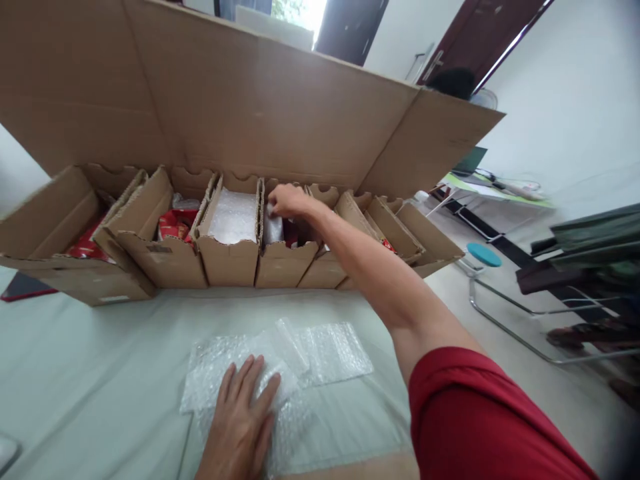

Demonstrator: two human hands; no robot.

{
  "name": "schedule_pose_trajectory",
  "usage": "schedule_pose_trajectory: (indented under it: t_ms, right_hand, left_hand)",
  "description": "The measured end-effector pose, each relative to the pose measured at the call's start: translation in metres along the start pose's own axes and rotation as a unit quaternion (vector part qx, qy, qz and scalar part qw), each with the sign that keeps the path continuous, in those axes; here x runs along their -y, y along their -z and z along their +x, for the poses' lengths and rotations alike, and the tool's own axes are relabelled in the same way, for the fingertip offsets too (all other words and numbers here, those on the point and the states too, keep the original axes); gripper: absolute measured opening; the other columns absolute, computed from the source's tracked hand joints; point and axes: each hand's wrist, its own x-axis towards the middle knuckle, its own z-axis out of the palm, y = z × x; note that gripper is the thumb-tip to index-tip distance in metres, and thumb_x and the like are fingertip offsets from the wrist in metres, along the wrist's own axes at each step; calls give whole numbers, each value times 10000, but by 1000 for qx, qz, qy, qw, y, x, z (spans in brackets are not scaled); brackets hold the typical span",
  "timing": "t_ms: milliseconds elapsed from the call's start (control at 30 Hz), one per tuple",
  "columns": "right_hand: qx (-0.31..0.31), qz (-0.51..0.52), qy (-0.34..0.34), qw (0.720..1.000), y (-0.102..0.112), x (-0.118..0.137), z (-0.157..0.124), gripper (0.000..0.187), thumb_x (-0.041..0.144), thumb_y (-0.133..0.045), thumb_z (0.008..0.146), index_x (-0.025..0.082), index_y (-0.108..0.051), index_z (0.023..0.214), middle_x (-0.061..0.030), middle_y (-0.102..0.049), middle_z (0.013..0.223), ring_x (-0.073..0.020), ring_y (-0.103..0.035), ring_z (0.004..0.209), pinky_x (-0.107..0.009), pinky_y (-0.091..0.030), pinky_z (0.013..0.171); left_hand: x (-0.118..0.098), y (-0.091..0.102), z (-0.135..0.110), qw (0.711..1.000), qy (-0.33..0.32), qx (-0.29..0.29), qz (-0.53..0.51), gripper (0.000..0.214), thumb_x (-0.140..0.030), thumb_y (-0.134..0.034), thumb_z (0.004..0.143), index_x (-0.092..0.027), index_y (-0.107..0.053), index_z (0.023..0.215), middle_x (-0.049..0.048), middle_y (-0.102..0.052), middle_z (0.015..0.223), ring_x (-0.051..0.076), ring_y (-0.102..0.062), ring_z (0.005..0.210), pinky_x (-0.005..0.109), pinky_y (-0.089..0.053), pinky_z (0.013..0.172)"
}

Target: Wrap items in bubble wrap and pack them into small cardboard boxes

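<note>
My left hand (243, 407) lies flat with fingers spread on the bubble wrap sheets (335, 353), which overlap loosely on the pale green cloth (110, 353). Farther off, my right hand (290, 200) reaches into a narrow cardboard bin (285, 267) near the middle of the row. Its fingers pinch the top of a bubble-wrapped packet (273, 229) standing at that bin's left side; what is inside the wrap cannot be made out. Something dark red shows beside the packet, partly hidden by my forearm.
Just left, another bin holds flat bubble wrap (235, 217). Red packages (177, 225) lie in bins farther left. A tall cardboard panel (260, 100) rises behind the row. At right are a folding table (500, 187), a blue stool (484, 255) and a metal-framed chair (520, 327).
</note>
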Motion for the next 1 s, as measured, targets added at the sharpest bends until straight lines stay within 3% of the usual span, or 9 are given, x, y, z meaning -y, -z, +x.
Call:
schedule_pose_trajectory:
  t_ms: [133,200,300,367,533,667,800,900,1000]
  right_hand:
    - [-324,141,24,935,30,-20,-97,111,304,-619,975,217,-686,994,-89,-726,1090,-271,-646,1067,-448,-523,974]
    - [-394,223,59,890,21,-16,-163,149,379,-628,991,243,-684,1015,-61,-725,1055,-251,-667,1027,-418,-552,926]
    - [-282,290,142,903,-22,6,-238,173,438,-655,981,283,-705,1040,-42,-749,1084,-233,-714,1004,-404,-586,887]
    - [-151,266,178,935,-46,21,-252,262,474,-716,933,295,-716,1124,-70,-735,1272,-268,-696,1170,-454,-571,967]
    - [-193,150,175,954,-16,37,-170,192,297,-630,994,212,-735,1131,-109,-711,1346,-279,-611,1309,-495,-434,1131]
    - [-92,-71,184,976,15,69,-60,219,230,-693,919,172,-751,1122,-133,-728,1292,-341,-569,1318,-540,-409,1099]
    - [70,-216,169,959,-4,104,10,313,66,-747,765,143,-764,1067,-120,-773,1109,-333,-651,1181,-544,-396,1102]
    - [19,-186,157,970,-2,100,10,250,34,-624,837,146,-755,1018,-113,-771,1043,-299,-687,1088,-517,-418,1059]
    - [-174,-90,123,973,24,77,-49,224,107,-512,928,178,-722,960,-94,-749,944,-276,-674,1003,-469,-453,966]
  left_hand:
    - [-16,23,4,991,103,-65,-59,813,-253,-659,920,-217,-283,1640,200,-291,1700,386,-402,1518,584,-520,1100]
    - [-27,38,8,971,152,-158,-91,968,-294,-722,891,-277,-149,1672,157,-157,1754,386,-307,1571,607,-494,1134]
    - [-35,52,13,954,157,-241,-80,1068,-304,-751,867,-366,-52,1672,69,-19,1783,351,-172,1621,624,-373,1231]
    - [-34,48,13,970,113,-202,-72,987,-265,-709,875,-373,-129,1667,43,-48,1783,350,-149,1626,646,-246,1281]
    - [-21,12,2,993,117,-18,-25,754,-64,-618,759,-292,-531,1473,109,-566,1527,358,-415,1498,642,-234,1251]
    - [-15,3,-6,993,115,33,13,801,-115,-639,713,-286,-519,1486,126,-566,1533,372,-428,1473,640,-222,1221]
    - [-12,11,-7,995,80,51,15,844,-272,-704,717,-275,-477,1531,133,-530,1570,383,-394,1490,649,-196,1217]
    - [-11,16,-5,995,82,57,2,864,-338,-737,745,-271,-446,1556,165,-465,1610,407,-374,1509,693,-258,1189]
    - [-13,22,-3,995,94,32,-23,849,-353,-731,814,-273,-396,1591,201,-253,1712,452,-310,1546,743,-334,1146]
